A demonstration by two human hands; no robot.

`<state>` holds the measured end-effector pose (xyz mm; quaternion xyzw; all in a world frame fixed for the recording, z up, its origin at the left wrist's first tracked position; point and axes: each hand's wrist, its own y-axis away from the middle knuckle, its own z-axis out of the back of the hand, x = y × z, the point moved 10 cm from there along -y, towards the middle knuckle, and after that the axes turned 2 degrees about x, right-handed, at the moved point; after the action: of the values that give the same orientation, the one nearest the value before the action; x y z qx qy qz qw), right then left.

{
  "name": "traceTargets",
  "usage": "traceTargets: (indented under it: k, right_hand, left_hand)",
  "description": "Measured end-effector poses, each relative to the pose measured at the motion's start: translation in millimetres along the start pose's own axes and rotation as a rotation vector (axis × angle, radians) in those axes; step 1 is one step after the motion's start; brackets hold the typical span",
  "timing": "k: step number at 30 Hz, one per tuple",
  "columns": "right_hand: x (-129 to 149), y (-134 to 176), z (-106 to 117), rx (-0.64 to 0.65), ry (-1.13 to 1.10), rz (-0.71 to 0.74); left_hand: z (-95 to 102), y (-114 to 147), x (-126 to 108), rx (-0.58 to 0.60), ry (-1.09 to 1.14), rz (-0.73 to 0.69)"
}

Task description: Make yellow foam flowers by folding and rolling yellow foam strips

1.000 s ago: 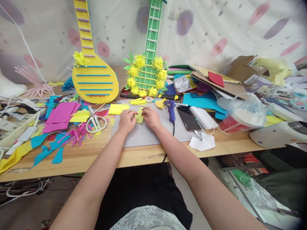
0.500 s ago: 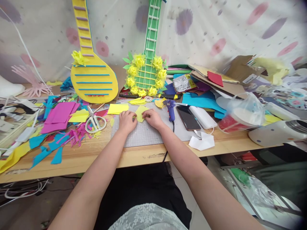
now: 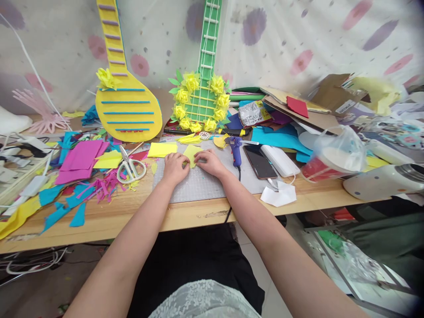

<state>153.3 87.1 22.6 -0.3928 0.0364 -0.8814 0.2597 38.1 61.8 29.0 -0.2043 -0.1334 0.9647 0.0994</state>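
Between my hands, low over the grey cutting mat (image 3: 198, 185), is a small piece of yellow crepe paper (image 3: 191, 153). My left hand (image 3: 176, 168) pinches its lower left edge. From the other side my right hand (image 3: 210, 162) grips its lower right edge, thumb and fingers together. A stack of yellow paper (image 3: 162, 149) lies just beyond my left hand, and yellow strips (image 3: 189, 139) lie behind the held piece. Right of my right hand rests a purple glue gun (image 3: 236, 152).
White-handled scissors (image 3: 131, 169) lie left among magenta paper (image 3: 79, 161) and coloured scraps. A yellow paper instrument (image 3: 130, 112) and a green one with yellow flowers (image 3: 202, 99) stand behind. To the right are a phone (image 3: 260, 162), a bagged tub (image 3: 331, 163) and a flask (image 3: 377, 183).
My fingertips have drawn slightly closer together along the lower edge of the yellow paper, which has shifted a little. The things around it lie as before.
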Motion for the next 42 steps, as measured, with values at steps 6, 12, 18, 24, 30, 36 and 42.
traceTargets:
  k: [6, 12, 18, 24, 30, 36, 42]
  right_hand:
    - [8, 1, -2, 0.018, 0.003, 0.018]
    - [0, -1, -5, -0.005, 0.103, -0.098]
    - [-5, -2, -4, -0.065, 0.169, -0.208]
    - [-7, -3, -6, -0.09, 0.214, -0.224]
    - [-7, -3, -6, -0.106, 0.212, -0.224]
    - [-7, -3, -6, -0.103, 0.203, -0.224]
    - [-8, -3, -7, -0.095, 0.223, -0.235]
  left_hand:
    - [-1.3, -2, 7, -0.007, 0.01, 0.039]
    - [-2.6, -2, 13, -0.01, 0.005, 0.081]
    - [-3.5, -2, 16, -0.006, 0.001, 0.105]
    - [-3.4, -2, 16, -0.01, -0.008, 0.103]
    - [-2.9, -1, 15, -0.01, -0.001, 0.103]
    - [-1.6, -1, 14, -0.004, -0.001, 0.113]
    - [-3.2, -3, 15, -0.011, -0.028, 0.142]
